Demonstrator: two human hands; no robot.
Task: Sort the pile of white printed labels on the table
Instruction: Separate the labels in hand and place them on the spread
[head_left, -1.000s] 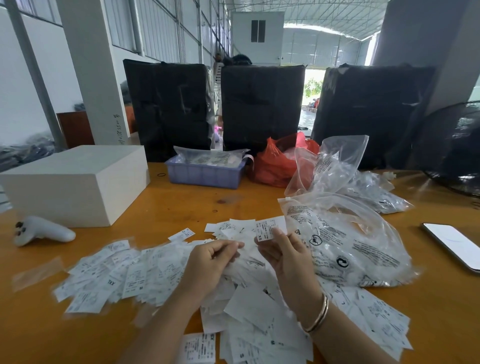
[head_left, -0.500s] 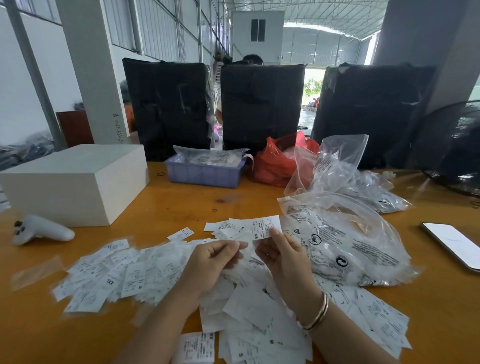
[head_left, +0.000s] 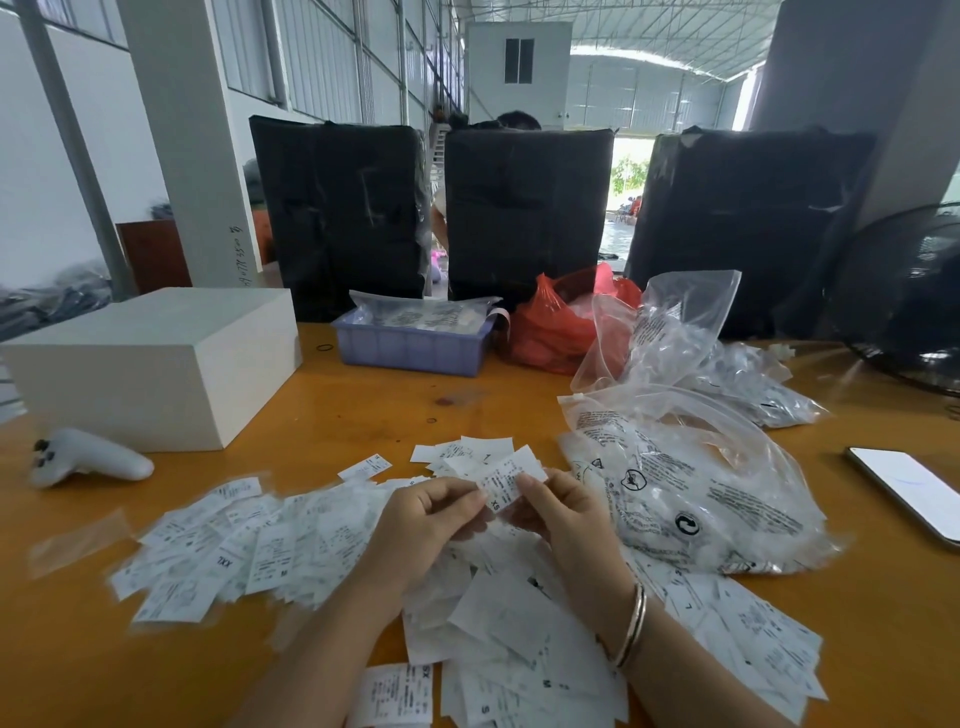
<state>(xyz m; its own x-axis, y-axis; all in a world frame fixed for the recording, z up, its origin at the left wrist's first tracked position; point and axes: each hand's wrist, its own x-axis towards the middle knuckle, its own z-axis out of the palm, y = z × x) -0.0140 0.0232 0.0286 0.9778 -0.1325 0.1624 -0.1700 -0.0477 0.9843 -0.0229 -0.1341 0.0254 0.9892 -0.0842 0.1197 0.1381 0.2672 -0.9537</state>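
Both hands hold 1 label (head_left: 506, 480) marked XS above the pile (head_left: 311, 540): the left hand (head_left: 426, 530) pinches its near edge, the right hand (head_left: 563, 514) pinches its right side. Thin labels may cling, so 2 could lift as 1 and be missorted; a sleeve sweep could scatter the pile. The bag (head_left: 691, 499) crowds the right; bare table (head_left: 322, 415) lies open ahead and left.

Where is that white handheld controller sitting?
In the head view the white controller lies on the orange table at far left, just in front of the white box, left of the label pile.
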